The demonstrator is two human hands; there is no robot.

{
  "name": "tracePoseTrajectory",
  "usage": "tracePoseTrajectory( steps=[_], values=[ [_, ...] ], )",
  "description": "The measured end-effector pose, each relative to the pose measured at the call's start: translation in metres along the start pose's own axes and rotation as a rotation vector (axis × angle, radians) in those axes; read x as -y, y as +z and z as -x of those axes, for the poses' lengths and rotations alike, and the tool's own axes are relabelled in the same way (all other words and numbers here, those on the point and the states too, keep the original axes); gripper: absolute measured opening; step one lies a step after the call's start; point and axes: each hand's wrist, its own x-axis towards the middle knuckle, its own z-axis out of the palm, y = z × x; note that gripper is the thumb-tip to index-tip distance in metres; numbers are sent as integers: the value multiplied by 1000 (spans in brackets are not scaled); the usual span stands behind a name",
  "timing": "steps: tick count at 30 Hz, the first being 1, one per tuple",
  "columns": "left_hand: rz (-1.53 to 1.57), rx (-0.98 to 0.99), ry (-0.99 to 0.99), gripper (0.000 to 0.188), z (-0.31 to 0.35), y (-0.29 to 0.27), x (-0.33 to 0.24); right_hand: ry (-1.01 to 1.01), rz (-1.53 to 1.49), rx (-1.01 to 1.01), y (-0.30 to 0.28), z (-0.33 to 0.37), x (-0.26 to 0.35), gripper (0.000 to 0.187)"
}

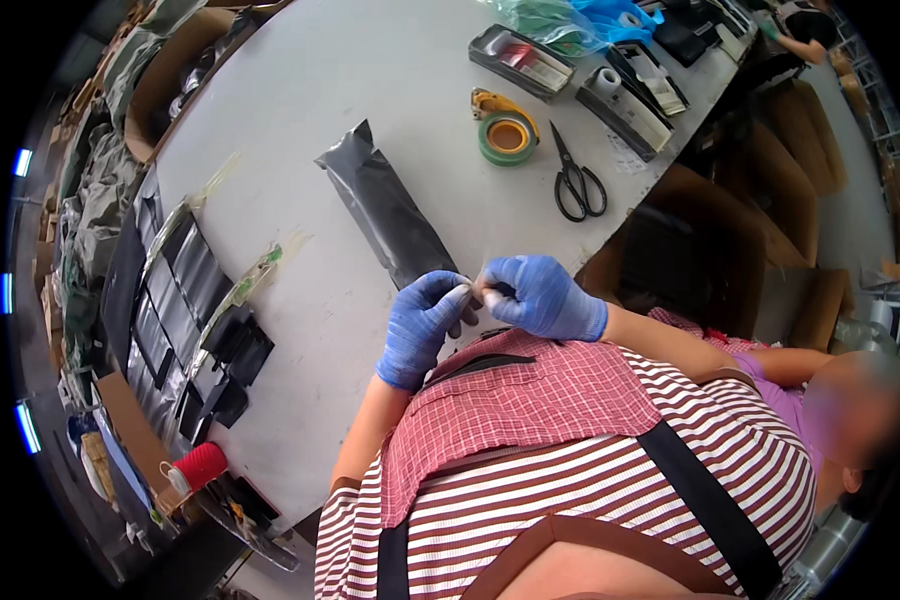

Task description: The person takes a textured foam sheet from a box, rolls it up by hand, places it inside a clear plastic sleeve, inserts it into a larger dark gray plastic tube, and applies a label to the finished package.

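A long, narrow package in shiny black plastic [385, 205] lies slantwise on the table, its near end reaching my left hand. My left hand [420, 325], in a blue knit glove, is closed in a pinch at that end. Close beside it, my right hand [545, 298] is gloved the same way, with thumb and fingers pressed together. The two sets of fingertips almost meet in front of my apron [540, 390]. Whatever is pinched between them is too small and covered to make out.
Beyond lie black scissors [575, 185], green tape on a yellow dispenser [508, 135] and open black boxes [520, 62]. Plastic-wrapped black bundles [185, 265] lie left, above a red thread spool [198, 467]. Cardboard boxes [690, 215] stand off the right edge. Another person [795, 385] is close at right.
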Motion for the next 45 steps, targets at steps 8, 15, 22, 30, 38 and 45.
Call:
tracePoseTrajectory(
  steps=[8, 15, 22, 30, 38, 45],
  values=[
    [-526, -244, 383, 7, -26, -97, -6, 447, 524, -74, -56, 48, -70, 19],
    [-1058, -209, 974, 16, -66, -173, 28, 898, 668, -11, -75, 137, -125, 22],
    [-1528, -16, 594, 33, -63, -186, 56, 1126, 853, 530, -35, 202, -193, 37],
    [-1272, -314, 687, 38, -69, -111, 33, 1124, 772, 558, -20, 243, -245, 37],
    [-1397, -372, 791, 28, -86, -67, 0, 1078, 776, 714, -23, 196, -240, 39],
    [-1660, 353, 191, 37, -103, -6, 24, 860, 707, 614, -31, 176, -248, 43]
  ],
)
